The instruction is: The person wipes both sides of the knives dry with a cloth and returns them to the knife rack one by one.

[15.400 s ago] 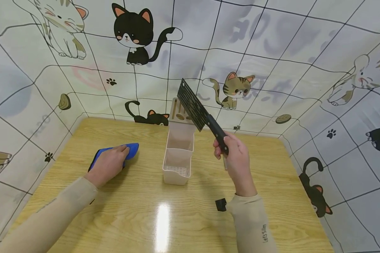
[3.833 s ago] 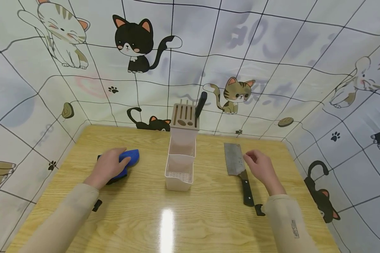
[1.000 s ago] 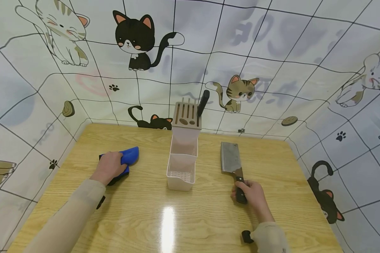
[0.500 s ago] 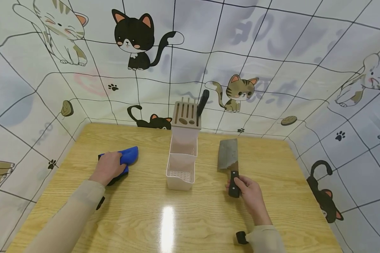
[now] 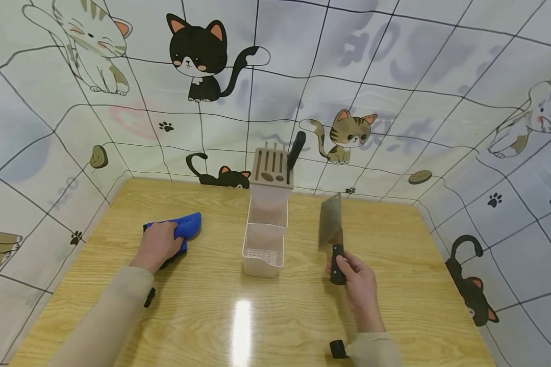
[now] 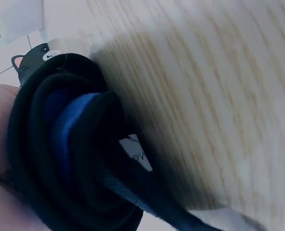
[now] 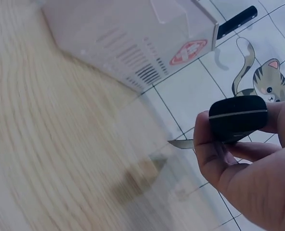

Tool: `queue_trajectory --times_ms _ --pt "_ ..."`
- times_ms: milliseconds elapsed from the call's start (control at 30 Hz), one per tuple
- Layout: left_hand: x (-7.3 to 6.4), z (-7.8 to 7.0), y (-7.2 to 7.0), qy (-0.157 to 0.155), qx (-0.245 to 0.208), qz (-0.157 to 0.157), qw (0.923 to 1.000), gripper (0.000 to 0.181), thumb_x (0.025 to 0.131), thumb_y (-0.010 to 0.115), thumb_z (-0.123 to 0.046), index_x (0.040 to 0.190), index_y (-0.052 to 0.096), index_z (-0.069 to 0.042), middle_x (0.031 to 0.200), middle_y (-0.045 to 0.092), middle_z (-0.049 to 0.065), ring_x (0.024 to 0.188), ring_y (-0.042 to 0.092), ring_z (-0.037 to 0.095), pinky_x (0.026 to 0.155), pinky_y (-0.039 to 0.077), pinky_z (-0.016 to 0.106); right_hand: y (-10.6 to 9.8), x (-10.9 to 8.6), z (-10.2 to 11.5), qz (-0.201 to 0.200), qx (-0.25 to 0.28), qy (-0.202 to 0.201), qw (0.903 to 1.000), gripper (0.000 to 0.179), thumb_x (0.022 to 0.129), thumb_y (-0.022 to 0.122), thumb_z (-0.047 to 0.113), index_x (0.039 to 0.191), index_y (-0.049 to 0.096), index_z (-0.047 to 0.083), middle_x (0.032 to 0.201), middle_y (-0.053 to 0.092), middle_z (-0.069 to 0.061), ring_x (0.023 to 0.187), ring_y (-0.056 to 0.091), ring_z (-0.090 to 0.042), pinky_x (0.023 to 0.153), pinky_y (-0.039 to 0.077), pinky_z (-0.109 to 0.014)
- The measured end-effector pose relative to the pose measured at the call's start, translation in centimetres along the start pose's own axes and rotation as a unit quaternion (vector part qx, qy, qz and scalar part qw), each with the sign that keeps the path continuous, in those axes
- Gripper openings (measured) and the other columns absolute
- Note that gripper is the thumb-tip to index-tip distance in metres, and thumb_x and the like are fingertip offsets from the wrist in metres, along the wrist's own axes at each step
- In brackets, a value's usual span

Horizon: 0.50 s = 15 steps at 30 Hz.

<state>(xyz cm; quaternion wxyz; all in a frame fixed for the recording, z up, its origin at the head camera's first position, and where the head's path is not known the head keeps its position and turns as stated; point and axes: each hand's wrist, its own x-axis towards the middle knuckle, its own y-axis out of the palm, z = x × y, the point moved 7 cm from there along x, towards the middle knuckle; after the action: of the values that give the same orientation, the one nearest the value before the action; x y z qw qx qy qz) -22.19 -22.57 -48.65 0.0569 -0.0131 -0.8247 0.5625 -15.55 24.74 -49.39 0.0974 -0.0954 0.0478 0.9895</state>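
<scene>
Lying flat on the counter a few seconds ago, the cleaver (image 5: 330, 224) is now raised and tilted, and the right hand (image 5: 359, 288), earlier beside the blade, has moved down to the handle.

Largest is the backdrop (image 5: 275, 56), white with dark grid lines and printed cats, which covers the rear and both sides. Before it lies the wood-grained counter (image 5: 202, 326), a bright streak of light reflected near its front.

Upright at the counter's rear middle stands a pale stepped holder (image 5: 262, 267), with two compartments in front and a slotted brown-grey top. It sits between the two hands, touching neither.

To the holder's right, the cleaver's blade points toward the backdrop. The right hand's grip is closed round the black handle, fingers and thumb on either side of it in the right wrist view.

Well to the holder's left, the left hand (image 5: 156, 244) holds a bunched blue-and-black cloth (image 5: 189, 227) on the counter, its grip curled over the folds; part of that hand is hidden in the left wrist view.

Smaller still, a black knife handle (image 5: 296, 149) leans out of the holder's rightmost slot. A red label (image 7: 189, 51) marks the holder's side, and a little white tag (image 6: 136, 152) shows beside the cloth.
</scene>
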Motion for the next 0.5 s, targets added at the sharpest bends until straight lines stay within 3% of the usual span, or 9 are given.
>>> queue_trajectory --times_ms 200,367,500 --pt "0.2 0.2 -0.3 -0.018 -0.023 0.002 0.9996 0.015 0.090 0.066 -0.004 0.091 0.069 0.010 0.084 0.070 0.025 0.063 0.060 0.029 0.057 0.052 0.044 0.8 -0.1 0.5 -0.013 0.070 -0.016 0.9973 0.048 0.107 0.054 0.004 0.149 0.042 -0.014 0.104 0.074 -0.009 0.093 0.075 -0.017 0.091 0.062 -0.033" --pt "0.3 0.2 -0.7 -0.033 -0.053 0.002 0.9981 0.017 0.093 0.062 -0.005 0.096 0.068 0.011 0.086 0.070 0.026 0.063 0.059 0.027 0.057 0.050 0.041 1.9 -0.3 1.6 0.009 0.133 -0.048 0.9899 0.049 0.108 0.050 0.003 0.151 0.038 -0.016 0.107 0.072 -0.009 0.100 0.074 -0.020 0.092 0.061 -0.031" --pt "0.5 -0.2 -1.5 -0.036 -0.066 -0.027 0.9968 0.014 0.093 0.063 -0.006 0.086 0.066 0.005 0.076 0.067 0.019 0.060 0.056 0.026 0.056 0.046 0.039 3.2 -0.6 2.6 0.024 0.171 -0.064 0.9828 0.050 0.106 0.054 0.003 0.150 0.040 -0.016 0.111 0.070 -0.011 0.103 0.072 -0.021 0.094 0.061 -0.032"
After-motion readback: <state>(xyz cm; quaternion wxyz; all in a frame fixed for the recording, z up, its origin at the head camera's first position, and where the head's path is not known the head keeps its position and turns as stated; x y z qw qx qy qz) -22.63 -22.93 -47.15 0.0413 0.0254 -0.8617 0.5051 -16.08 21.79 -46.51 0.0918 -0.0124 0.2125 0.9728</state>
